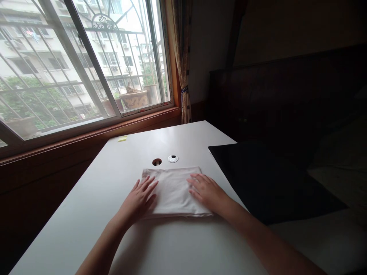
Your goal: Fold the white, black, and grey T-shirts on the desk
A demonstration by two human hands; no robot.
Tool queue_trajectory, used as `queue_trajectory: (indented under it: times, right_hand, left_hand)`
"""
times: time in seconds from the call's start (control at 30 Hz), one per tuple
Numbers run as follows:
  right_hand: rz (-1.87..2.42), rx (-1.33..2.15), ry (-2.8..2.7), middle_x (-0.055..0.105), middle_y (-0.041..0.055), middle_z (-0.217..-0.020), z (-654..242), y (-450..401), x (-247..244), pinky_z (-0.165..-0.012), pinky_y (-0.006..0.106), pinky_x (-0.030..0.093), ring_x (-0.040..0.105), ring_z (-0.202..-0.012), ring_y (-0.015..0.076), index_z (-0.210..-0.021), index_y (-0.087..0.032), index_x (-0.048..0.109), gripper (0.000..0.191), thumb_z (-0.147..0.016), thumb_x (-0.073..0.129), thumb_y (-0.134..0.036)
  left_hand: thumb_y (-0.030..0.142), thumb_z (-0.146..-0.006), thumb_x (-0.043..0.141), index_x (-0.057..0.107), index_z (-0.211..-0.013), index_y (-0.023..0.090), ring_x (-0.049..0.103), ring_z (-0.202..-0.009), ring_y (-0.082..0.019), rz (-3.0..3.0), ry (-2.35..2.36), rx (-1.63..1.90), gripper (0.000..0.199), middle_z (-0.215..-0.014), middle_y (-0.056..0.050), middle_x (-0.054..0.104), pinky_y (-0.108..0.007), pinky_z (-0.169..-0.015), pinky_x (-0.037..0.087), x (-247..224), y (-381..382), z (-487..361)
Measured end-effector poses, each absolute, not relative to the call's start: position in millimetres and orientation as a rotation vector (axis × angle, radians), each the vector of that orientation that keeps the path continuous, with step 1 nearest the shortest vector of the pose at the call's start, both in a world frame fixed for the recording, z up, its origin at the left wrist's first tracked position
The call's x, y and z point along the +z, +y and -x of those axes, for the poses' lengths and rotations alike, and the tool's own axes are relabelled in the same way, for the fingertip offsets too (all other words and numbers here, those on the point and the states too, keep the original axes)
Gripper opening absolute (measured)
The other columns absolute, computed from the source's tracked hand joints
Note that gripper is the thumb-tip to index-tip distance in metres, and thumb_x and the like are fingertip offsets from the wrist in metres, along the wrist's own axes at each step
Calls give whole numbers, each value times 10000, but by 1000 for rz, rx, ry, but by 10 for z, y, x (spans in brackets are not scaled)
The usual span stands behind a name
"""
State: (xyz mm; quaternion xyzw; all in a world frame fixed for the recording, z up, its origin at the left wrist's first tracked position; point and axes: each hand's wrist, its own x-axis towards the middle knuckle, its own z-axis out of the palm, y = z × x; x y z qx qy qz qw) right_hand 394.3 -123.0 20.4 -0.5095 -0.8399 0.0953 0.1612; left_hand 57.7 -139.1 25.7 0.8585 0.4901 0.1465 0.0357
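A pale, whitish piece of cloth lies folded into a flat rectangle on the white table. Which kind of garment or linen it is, I cannot tell. My left hand rests on its left edge with the fingers spread. On the right side, my right hand lies over the cloth, its fingers stretched out and pointing inward. Neither hand grips anything. Faint wrinkles run across the cloth between the hands, and its layered front edge faces me.
Beyond the cloth are a round hole in the tabletop and a white ring-shaped cover. A yellow sticky note lies at the far left corner. A large dark sheet overlaps the table's right edge. A barred window and a tied curtain stand behind.
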Motion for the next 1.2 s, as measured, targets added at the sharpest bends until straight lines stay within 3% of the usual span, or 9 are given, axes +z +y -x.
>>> queue_trajectory:
  times: [0.1, 0.2, 0.37, 0.57, 0.7, 0.8, 0.93, 1.1, 1.2]
  right_hand:
    - [1442, 323, -2447, 411, 92, -1638, -3823, -1279, 127, -1229, 586, 244, 281, -1529, 358, -1509, -262, 531, 518, -1031, 498, -457]
    - [1427, 354, -2476, 344, 73, -1677, -3815, -1283, 100, -1243, 601, 210, 208, -1564, 346, -1549, -268, 478, 544, -1050, 446, -480]
    - [1406, 337, -2520, 305, 67, -1692, -3891, -1276, 110, -1247, 618, 192, 195, -1570, 348, -1569, -273, 449, 554, -1050, 456, -466]
    - [1432, 385, -2541, 258, 69, -1709, -3918, -1275, 138, -1247, 625, 154, 154, -1580, 351, -1585, -306, 418, 566, -1053, 438, -498]
    - [1452, 411, -2539, 270, 64, -1707, -3926, -1278, 152, -1245, 612, 158, 135, -1583, 353, -1581, -326, 421, 570, -1048, 432, -527]
    - [1464, 350, -2480, 325, 83, -1684, -3955, -1266, 149, -1233, 591, 214, 194, -1564, 377, -1538, -309, 492, 558, -1021, 501, -519]
    - [1532, 231, -2351, 411, 139, -1610, -4002, -1225, 172, -1154, 504, 374, 406, -1427, 375, -1462, -236, 572, 514, -981, 579, -419]
    - [1780, 324, -2155, 588, 197, -1271, -4031, -1217, 285, -966, 418, 487, 640, -1064, 320, -1463, -141, 530, 560, -941, 589, -332]
    - [1789, 563, -2118, 621, 174, -1234, -4047, -1235, 350, -836, 367, 493, 663, -988, 298, -1472, -150, 497, 607, -906, 607, -340]
  left_hand:
    - [369, -1050, 429, 418, -1569, 257, 323, -1539, -304, -2650, 1427, 405, 532, -1635, -100, 414, -584, -1271, 172, 286, -1339, -875]
    - [418, -1060, 382, 391, -1585, 253, 249, -1569, -293, -2650, 1440, 355, 551, -1668, -87, 353, -563, -1277, 147, 283, -1146, -1120]
    - [490, -1048, 375, 421, -1567, 235, 208, -1578, -322, -2476, 1658, 268, 580, -1677, -112, 318, -593, -1262, 127, 180, -741, -1181]
    - [518, -1044, 331, 403, -1569, 205, 156, -1586, -349, -2288, 1904, 294, 616, -1685, -142, 283, -680, -1225, 114, 63, -650, -670]
    - [542, -1034, 289, 349, -1591, 162, 191, -1576, -363, -2158, 2065, 350, 677, -1687, -170, 275, -651, -1228, 156, -3, -775, -359]
    - [567, -1020, 286, 311, -1594, 106, 244, -1556, -383, -2087, 2170, 397, 736, -1652, -225, 336, -598, -1225, 203, -48, -889, -211]
    - [621, -958, 392, 283, -1568, 4, 381, -1456, -425, -2076, 2281, 481, 874, -1519, -312, 460, -561, -1174, 287, -55, -1019, -98]
    - [570, -888, 531, 246, -1583, 60, 610, -1178, -358, -1961, 2188, 557, 908, -1192, -199, 652, -489, -1055, 422, 72, -1115, -124]
    - [541, -861, 594, 173, -1609, 99, 642, -1167, -336, -1836, 2095, 596, 966, -1245, -214, 630, -424, -988, 474, 190, -1139, -191]
